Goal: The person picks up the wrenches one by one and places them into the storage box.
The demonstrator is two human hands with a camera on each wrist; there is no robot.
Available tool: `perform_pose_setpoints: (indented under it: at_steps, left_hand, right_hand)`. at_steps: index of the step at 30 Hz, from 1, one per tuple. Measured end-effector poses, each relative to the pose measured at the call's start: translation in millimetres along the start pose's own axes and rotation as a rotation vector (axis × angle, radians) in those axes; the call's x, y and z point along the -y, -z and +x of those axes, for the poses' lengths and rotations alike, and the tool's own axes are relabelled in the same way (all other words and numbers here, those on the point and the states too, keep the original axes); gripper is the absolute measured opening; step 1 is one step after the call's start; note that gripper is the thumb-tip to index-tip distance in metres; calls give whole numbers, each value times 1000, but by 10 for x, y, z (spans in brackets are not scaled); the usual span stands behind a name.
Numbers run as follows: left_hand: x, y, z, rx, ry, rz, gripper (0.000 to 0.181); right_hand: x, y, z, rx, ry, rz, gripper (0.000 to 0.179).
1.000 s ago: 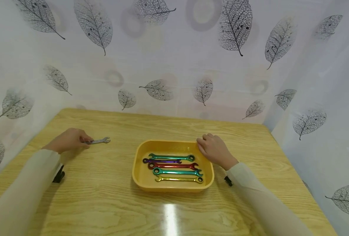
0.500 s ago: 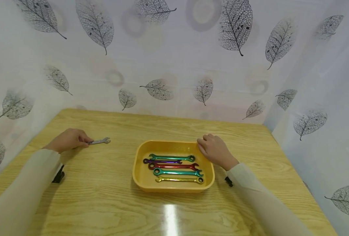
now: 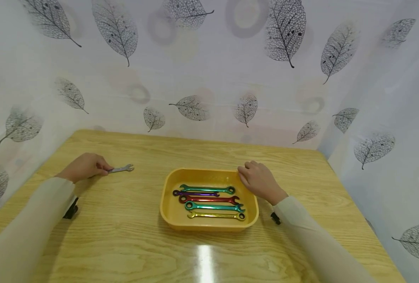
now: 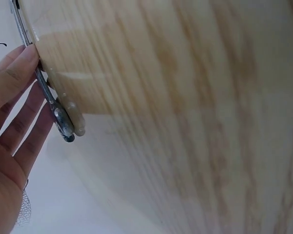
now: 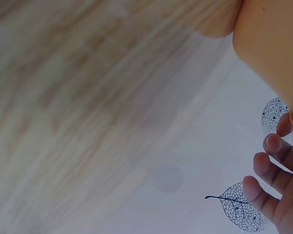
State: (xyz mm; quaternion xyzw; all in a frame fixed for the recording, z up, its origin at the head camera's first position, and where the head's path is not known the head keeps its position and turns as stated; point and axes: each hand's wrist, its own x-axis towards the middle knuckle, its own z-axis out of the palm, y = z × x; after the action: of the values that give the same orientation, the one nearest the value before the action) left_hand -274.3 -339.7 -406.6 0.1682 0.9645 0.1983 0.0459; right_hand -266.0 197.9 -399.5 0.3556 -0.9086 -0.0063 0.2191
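At the left of the table, my left hand (image 3: 87,166) pinches a silver combination wrench (image 3: 122,169) between thumb and fingertips, its open end pointing right. In the left wrist view the thumb presses on the wrench's shank (image 4: 45,87), which lies close over the wood; the other fingers spread behind it. My right hand (image 3: 260,181) grips the far right corner of a yellow plastic tray (image 3: 209,228). The right wrist view shows a fingertip at the rim beside the tray's wall (image 5: 273,46), other fingers loosely bent outside; the thumb is hidden there.
Several coloured wrenches lie roughly parallel in the tray: a green one (image 3: 206,189), a purple one (image 3: 197,194), a red one (image 3: 209,199), a teal one (image 3: 213,206) and a yellow one (image 3: 214,215). A leaf-patterned curtain (image 3: 209,78) closes off the table's back and sides.
My left thumb and fingers have come together on the silver wrench, which stays almost in place. The right hand and the tray have not moved; the head view shifted slightly.
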Motion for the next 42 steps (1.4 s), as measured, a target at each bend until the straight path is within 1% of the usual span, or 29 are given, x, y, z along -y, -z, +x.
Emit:
perform_pose_setpoints:
  at_steps: [5,9,13,18,22,27,32,36,38,42]
  left_hand:
    - [50,-43,-35,-25,25,-73,16]
    - [92,-63,-71,-25,43,-119,20]
    - [102,-70,-71,-19,47,-121,21]
    - [135,-82,-46,-27,32,-100,18]
    - [179,-81,-32,-9,33,-96,19]
    - [153,-63,-66,23,39,-107,21]
    - [150,-58,-96,37,47,-118,22]
    - [153,-35,-98,43,41,-111,20]
    - [143,-25,-98,44,38,-109,22]
    - [129,-27,-93,22,29,-94,27]
  right_hand:
    - [0,-1,-2,-8,9,4,16]
    - [-6,-9,-6,-11,13,3,16]
    - [1,11,-10,-14,13,12,17]
    - [-1,18,-13,-9,8,22,17]
    - [2,22,-12,-12,14,20,17]
    - [11,16,-4,-10,20,24,15]
    - [23,10,4,1,24,31,15]
    - [21,-4,11,4,23,32,15]
    - [20,-3,14,0,23,36,15]
    - [13,-3,16,-1,20,34,16]
